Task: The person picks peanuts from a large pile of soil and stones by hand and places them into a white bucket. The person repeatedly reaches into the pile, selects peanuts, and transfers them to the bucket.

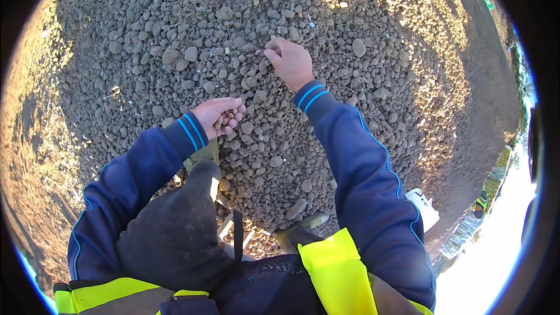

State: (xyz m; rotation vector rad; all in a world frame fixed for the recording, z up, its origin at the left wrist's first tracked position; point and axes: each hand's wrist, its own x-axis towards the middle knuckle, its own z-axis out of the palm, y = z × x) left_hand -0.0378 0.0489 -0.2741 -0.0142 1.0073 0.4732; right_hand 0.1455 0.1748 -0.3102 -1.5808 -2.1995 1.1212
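My left hand (pixel 222 117) is palm up, its fingers curled around several small, rounded brown pieces (pixel 226 119). They look like pebbles or clods; I cannot tell which. Farther forward and to the right, my right hand (pixel 291 61) reaches low over the heap of stones and clods (pixel 262 135). Thumb and forefinger are close together there, and whether anything is pinched between them is hidden. Near the right fingertips lie grey-brown stones of mixed sizes, with a larger pale stone (pixel 358 47) to the right.
A white bucket (pixel 422 208) stands beyond my right forearm. My dark-trousered knee (pixel 183 214) and a boot (pixel 304 227) are at the near edge of the heap. Far right, a person in a high-visibility vest (pixel 481 199) is beside pale sacks (pixel 461 234).
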